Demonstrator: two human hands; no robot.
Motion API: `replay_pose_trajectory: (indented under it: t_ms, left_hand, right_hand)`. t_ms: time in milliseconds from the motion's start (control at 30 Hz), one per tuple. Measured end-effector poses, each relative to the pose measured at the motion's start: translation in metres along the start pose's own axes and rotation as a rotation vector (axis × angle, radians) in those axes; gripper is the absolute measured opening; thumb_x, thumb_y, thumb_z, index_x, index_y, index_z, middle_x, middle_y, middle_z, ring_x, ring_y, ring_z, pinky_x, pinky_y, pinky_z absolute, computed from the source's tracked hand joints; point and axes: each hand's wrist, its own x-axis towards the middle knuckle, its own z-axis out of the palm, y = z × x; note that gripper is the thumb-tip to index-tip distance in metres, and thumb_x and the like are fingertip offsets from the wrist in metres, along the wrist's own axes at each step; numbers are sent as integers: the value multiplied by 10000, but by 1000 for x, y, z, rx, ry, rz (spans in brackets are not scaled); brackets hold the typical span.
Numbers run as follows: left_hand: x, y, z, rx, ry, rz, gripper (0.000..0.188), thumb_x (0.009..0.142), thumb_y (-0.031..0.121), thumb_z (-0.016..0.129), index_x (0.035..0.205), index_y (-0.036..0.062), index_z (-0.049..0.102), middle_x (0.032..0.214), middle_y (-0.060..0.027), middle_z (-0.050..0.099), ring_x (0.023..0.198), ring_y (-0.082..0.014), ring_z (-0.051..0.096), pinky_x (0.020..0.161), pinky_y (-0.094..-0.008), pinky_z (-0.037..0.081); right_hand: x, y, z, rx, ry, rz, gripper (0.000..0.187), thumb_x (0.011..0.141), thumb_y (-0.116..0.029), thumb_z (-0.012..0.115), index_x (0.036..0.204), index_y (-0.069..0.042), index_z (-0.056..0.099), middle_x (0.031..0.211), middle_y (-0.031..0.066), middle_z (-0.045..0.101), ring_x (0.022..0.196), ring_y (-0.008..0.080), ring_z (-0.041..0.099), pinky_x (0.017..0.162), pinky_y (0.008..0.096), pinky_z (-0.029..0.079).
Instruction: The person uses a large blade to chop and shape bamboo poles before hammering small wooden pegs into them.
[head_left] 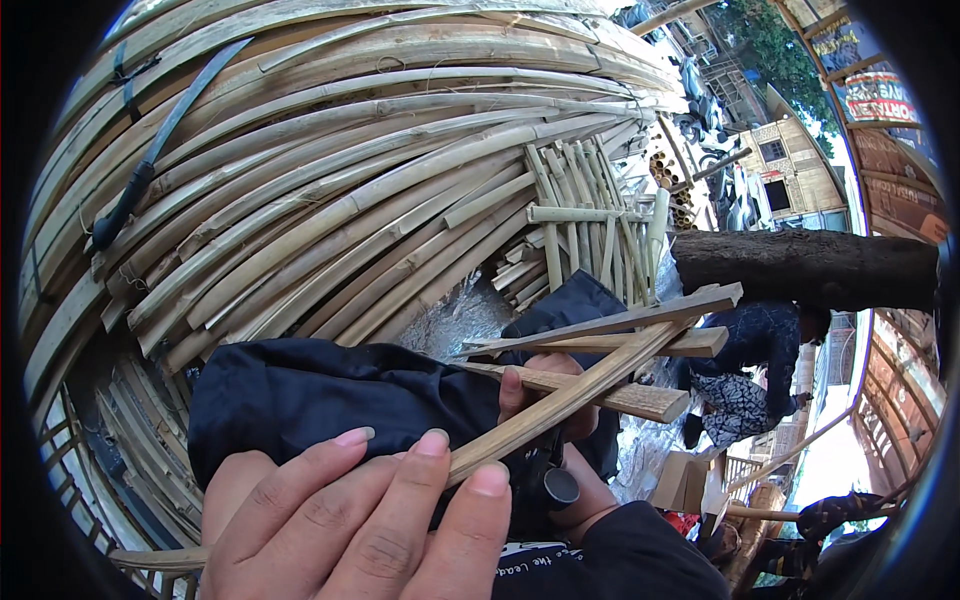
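My left hand (370, 515) is large in the foreground, its fingertips closed on the near end of a long split bamboo strip (560, 405). The strip slants up to the right across my right hand (560, 385), which is curled in a fist. Below that fist shows a dark handle with a round grey end (562, 485); whatever extends from it is hidden. My right thumb is raised beside the strip. Several more bamboo pieces (640, 400) cross behind and beyond it. Dark blue cloth covers my legs (320, 400) beneath both hands.
Rows of long bamboo slats (400, 130) fill the left and far side. On them lies a long knife (150, 165) with a black handle. A bundle of thin bamboo pieces (590, 220) sits beyond my hands. At right are a dark post (800, 270) and a bending person (745, 360).
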Motion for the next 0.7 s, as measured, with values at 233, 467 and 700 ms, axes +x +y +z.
replay_pose_trajectory:
  t_ms: [233,467,700]
  left_hand:
    - [20,-17,-31,-18,-276,8,402,818,10,690,1182,-148,626,980,-242,722,914,-351,743,836,-454,582]
    - [50,-39,-8,281,-232,-190,455,665,109,818,1091,-26,728,786,-115,698,653,-254,651,675,-355,494]
    - [53,-72,-4,602,-200,-86,248,737,48,808,984,45,785,781,-62,709,685,-219,663,670,-329,458]
  right_hand:
    - [6,4,8,-1,155,-43,267,753,-168,847,859,-84,617,690,11,622,558,197,631,569,315,530]
    - [59,9,33,40,59,-170,305,740,13,800,783,-59,507,644,77,598,533,192,608,526,288,495]
    - [100,0,44,-162,-202,-89,218,758,-63,754,782,-57,538,634,102,567,550,290,609,534,367,467]
